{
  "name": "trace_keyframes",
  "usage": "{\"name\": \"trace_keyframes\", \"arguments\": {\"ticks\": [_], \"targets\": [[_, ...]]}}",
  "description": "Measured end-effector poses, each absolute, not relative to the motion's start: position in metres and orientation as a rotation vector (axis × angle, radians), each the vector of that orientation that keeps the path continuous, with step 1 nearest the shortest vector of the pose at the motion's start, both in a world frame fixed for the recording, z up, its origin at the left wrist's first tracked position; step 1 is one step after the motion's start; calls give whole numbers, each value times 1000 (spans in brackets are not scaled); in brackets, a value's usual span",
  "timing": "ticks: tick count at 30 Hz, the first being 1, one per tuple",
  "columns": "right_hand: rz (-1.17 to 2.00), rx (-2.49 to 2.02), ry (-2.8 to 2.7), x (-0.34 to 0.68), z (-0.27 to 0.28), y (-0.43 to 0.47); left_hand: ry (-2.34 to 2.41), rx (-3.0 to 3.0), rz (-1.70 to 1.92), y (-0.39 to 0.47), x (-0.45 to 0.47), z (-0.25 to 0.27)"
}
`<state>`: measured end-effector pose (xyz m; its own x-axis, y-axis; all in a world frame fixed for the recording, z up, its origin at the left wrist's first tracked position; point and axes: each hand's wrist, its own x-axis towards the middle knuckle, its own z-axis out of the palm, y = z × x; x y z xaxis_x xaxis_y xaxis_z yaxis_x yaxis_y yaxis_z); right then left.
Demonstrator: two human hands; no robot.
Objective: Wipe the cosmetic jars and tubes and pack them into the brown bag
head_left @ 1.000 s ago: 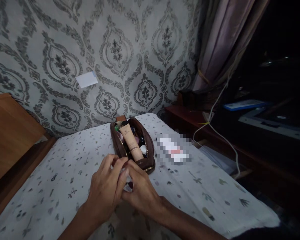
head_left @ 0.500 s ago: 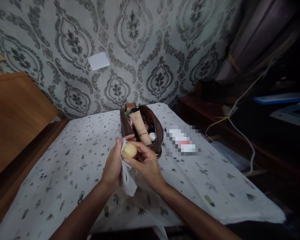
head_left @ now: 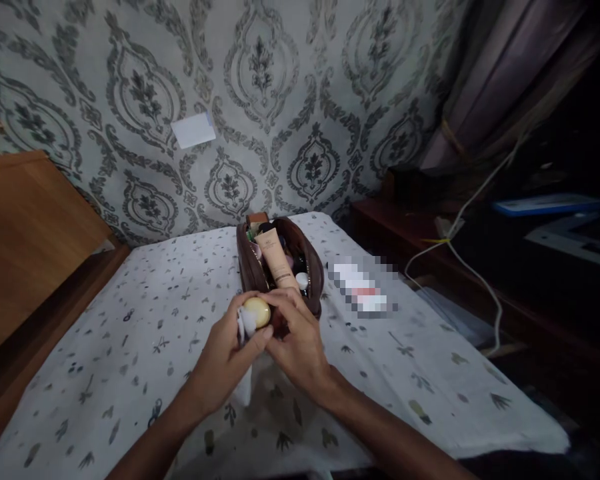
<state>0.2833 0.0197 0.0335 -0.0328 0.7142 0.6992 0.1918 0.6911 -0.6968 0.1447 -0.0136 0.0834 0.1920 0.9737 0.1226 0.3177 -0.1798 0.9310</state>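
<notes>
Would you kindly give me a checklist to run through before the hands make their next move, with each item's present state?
1. Left hand holding the round yellow object: ok, gripped with the white cloth against it.
2. Right hand gripping the object firmly: cannot tell; it is close against the object's right side.
3. Brown bag open: ok, its contents show.
4. Near end of the bag in full view: not ok, the right hand covers part of it.
5. Beige tube inside the bag's outline: ok, it lies on top of other items.
</notes>
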Motion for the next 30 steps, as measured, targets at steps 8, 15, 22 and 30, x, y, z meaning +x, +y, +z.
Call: {"name": "trace_keyframes", "arguments": {"ticks": [8, 15, 22, 30], "targets": [[598, -710, -1731, 284, 30, 20, 1238, 1694, 947, -6, 134, 82], [924, -593, -1923, 303, 38, 17, 1171, 1772, 610, 2, 102, 82], [1145, -391, -1819, 318, 49, 22, 1033, 1481, 788, -3, 117, 64], [1001, -460, -1967, 329, 51, 27, 927, 1290, 789, 1, 136, 64]]}}
